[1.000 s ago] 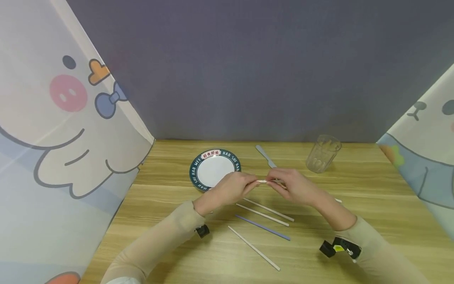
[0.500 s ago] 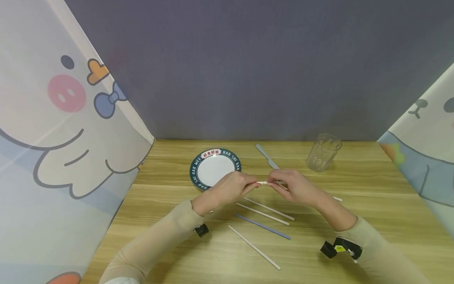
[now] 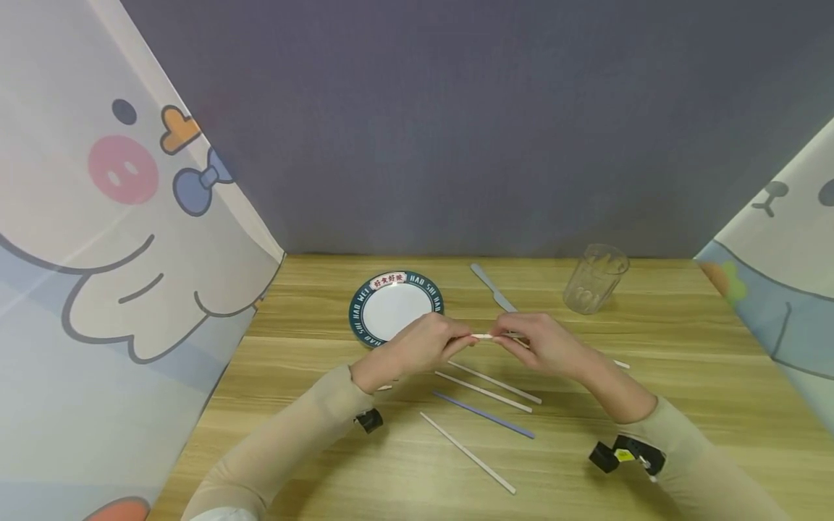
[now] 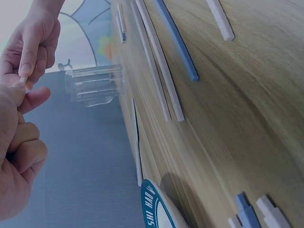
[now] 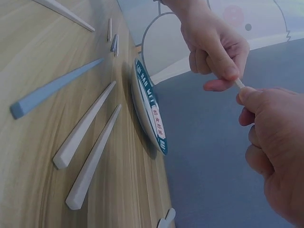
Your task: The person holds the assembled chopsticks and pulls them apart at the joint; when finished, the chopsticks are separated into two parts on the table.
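- Left hand [image 3: 423, 346] and right hand [image 3: 547, 344] pinch a slim pale piece [image 3: 482, 336] between their fingertips.
- Two-handed handling seems in hand; the next move likely needs steady pinches.
- Blue stick [image 3: 485, 414] lies below the grip.

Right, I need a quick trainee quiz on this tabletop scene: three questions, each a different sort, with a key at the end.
1. True or false: in the head view, the blue stick lies between white sticks.

2. Open: what are the left hand and right hand doing?

3. Choose one. Which has lettering around its rim?
A) Knife
B) Plate
C) Glass

Key:
1. True.
2. Pinching a thin pale item that shows between them.
3. B.
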Demonstrator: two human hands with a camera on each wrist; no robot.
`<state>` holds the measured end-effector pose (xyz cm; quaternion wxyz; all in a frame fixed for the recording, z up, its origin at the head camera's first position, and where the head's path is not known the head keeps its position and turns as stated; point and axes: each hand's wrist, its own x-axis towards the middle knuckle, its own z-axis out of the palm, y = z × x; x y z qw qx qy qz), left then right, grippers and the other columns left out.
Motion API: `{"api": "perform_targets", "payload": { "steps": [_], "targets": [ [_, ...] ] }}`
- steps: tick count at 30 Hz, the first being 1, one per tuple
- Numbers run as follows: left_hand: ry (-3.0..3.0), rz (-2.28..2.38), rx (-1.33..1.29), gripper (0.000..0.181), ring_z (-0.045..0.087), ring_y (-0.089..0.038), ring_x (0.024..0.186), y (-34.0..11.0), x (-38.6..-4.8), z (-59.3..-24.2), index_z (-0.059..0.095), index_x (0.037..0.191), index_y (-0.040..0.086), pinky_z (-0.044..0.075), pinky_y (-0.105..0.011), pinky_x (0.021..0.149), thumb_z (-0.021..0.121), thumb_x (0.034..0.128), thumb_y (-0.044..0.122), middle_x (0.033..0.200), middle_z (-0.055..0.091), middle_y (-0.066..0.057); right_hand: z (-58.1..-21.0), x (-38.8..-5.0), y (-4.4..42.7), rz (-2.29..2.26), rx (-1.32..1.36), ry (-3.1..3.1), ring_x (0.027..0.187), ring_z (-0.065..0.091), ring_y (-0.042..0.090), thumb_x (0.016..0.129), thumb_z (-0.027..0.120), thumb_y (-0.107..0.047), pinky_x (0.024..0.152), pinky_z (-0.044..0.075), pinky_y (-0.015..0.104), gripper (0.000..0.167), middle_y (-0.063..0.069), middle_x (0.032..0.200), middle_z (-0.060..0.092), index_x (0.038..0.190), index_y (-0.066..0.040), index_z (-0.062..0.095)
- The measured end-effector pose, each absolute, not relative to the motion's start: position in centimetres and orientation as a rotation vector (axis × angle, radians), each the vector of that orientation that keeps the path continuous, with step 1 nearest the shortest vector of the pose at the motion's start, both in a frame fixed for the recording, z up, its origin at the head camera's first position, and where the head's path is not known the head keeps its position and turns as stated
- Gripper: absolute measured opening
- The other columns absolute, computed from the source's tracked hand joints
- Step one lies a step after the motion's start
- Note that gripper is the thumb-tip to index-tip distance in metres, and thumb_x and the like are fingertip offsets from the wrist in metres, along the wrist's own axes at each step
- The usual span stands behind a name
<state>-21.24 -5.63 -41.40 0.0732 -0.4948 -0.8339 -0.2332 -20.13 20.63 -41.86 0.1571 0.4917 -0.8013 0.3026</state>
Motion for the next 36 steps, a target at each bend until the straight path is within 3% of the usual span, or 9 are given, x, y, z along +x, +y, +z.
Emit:
{"api": "perform_targets", "payload": {
  "steps": [11,18,27,36],
  "targets": [
    [-2.507,-0.663,-1.455,0.033,0.039,-0.001,0.056,-5.2,-21.2,-41.4,0.060,0.075,0.013,0.032,-0.012,0.054,0.064,0.1077,0.019,0.062,0.046,0.007,-41.8,-20.0,20.9,0.854,1.395,-2.298,0.063,0.038,-0.007,0.092,0.075,0.006,0.055,0.040,0.013,0.025,-0.004,0.080,0.067,0.102,-0.016,0.067],
    [-2.516,-0.664,-1.448,0.031,0.038,0.000,0.056,-5.6,-21.2,-41.7,0.061,0.078,0.013,0.030,-0.013,0.054,0.064,0.1077,0.019,0.064,0.047,0.006,-41.4,-20.1,20.7,0.821,1.433,-2.424,0.063,0.035,-0.009,0.096,0.071,0.005,0.054,0.039,0.015,0.020,-0.010,0.076,0.058,0.105,-0.013,0.072],
    [-2.538,-0.738,-1.496,0.025,0.037,0.001,0.056,-7.1,-20.9,-41.9,0.072,0.086,0.007,0.032,-0.012,0.053,0.064,0.1077,0.018,0.064,0.051,0.006,-41.9,-20.4,20.1,0.799,1.567,-2.298,0.067,0.048,-0.005,0.093,0.072,0.008,0.063,0.049,0.014,0.027,0.007,0.102,0.079,0.117,-0.004,0.078],
    [-2.520,-0.729,-1.471,0.030,0.034,0.001,0.054,-6.5,-21.0,-41.7,0.067,0.080,0.008,0.028,-0.012,0.053,0.063,0.1084,0.017,0.062,0.041,0.008,-42.3,-20.4,20.5,0.837,1.520,-2.275,0.062,0.038,-0.009,0.097,0.069,0.005,0.057,0.041,0.010,0.024,0.003,0.092,0.076,0.119,-0.002,0.077]
  ]
}}
